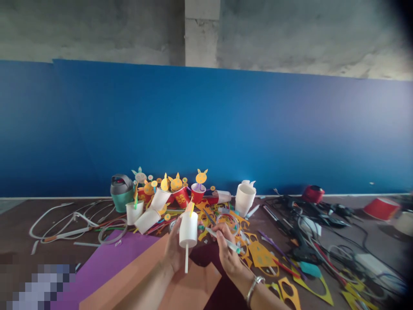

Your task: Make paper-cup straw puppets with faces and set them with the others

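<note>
A white paper cup (188, 229) is held at the centre, above an orange sheet (190, 286) and a purple sheet (112, 258). It is grasped around the side by the left hand (174, 249), seemingly so that the white stick (186, 260) below its base is left free. Its long axis is nearly upright, the base turned down and towards the wearer, the mouth up and away, with 1 orange-yellow cutout (191, 208) above it. A white marker (232, 246) is pinched in the right hand (227, 254), its green end pointed lower right; whether the other end is bared cannot be told. Beyond, 1 orange animal figure (201, 177) is stood in a red cup (198, 195), apparently for support.
</note>
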### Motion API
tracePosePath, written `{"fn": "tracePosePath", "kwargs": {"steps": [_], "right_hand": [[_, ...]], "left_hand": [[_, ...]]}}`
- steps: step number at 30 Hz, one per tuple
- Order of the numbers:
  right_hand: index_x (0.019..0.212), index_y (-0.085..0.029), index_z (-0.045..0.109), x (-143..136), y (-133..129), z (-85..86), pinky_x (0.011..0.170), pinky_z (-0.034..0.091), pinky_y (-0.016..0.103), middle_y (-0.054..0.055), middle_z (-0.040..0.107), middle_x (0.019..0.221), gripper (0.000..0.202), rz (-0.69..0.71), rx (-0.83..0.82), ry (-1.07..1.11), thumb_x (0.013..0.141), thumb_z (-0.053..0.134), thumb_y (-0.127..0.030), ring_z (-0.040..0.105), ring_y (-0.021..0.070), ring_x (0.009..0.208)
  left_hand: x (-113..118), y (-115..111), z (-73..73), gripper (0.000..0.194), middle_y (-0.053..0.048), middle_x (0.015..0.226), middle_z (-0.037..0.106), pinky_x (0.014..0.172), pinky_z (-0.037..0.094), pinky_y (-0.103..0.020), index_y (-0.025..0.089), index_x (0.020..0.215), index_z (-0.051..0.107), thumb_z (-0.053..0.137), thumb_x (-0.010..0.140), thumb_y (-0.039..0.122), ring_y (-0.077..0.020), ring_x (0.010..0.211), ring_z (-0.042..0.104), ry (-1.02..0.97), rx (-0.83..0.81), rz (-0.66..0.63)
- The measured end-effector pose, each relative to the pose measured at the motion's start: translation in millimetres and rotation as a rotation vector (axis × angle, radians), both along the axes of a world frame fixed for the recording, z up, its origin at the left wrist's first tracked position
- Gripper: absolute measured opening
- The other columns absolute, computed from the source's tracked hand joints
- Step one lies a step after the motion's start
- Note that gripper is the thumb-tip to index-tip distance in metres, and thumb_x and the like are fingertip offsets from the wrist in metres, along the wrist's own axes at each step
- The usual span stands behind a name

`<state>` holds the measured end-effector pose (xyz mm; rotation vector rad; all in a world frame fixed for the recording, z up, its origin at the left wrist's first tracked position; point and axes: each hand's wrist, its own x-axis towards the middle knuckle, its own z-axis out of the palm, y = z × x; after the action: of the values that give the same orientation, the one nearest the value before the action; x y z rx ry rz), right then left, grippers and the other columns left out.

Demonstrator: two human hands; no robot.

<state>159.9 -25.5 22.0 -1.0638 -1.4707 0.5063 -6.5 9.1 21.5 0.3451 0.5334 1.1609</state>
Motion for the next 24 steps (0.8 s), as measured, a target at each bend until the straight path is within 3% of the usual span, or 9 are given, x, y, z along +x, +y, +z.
{"fn": "tracePosePath", "kwargs": {"steps": [6,11,20,24], "right_hand": [[0.080,-0.020,0.053,-5,9,-8.9,0.060,0.039,0.027,-0.001,0.049,0.068,0.026,0.156,-0.072,0.074,0.093,0.040,-0.038,0.044,0.0145,0.063],[0.078,-0.020,0.051,-7,13,-10.1,0.065,0.040,0.026,-0.001,0.052,0.073,0.027,0.153,-0.099,0.161,0.093,0.040,-0.040,0.047,0.0145,0.069],[0.087,-0.020,0.051,-6,12,-19.5,0.071,0.041,0.027,0.000,0.053,0.080,0.017,0.237,-0.054,-0.041,0.094,0.042,-0.032,0.050,0.0145,0.074],[0.092,-0.020,0.055,-2,13,-15.5,0.068,0.042,0.026,0.001,0.055,0.081,0.016,0.165,-0.040,-0.107,0.093,0.042,-0.030,0.052,0.0152,0.073]], "left_hand": [[4,-8,5.8,0.044,-0.013,0.098,0.071,0.083,0.054,-0.035,0.011,0.111,0.062,0.057,0.085,0.045,-0.0270,0.097,0.067,0.039,0.109,-0.094],[2,-12,4.8,0.045,-0.012,0.098,0.072,0.089,0.050,-0.034,0.010,0.115,0.061,0.057,0.086,0.043,-0.0265,0.098,0.066,0.125,0.155,-0.128],[2,-12,1.6,0.044,-0.012,0.105,0.071,0.094,0.046,-0.034,0.010,0.114,0.063,0.057,0.086,0.043,-0.0282,0.105,0.063,0.152,0.151,-0.128],[0,-9,6.7,0.048,-0.014,0.105,0.070,0.086,0.051,-0.036,0.010,0.116,0.061,0.057,0.085,0.047,-0.0282,0.100,0.065,0.131,0.168,-0.065]]}}
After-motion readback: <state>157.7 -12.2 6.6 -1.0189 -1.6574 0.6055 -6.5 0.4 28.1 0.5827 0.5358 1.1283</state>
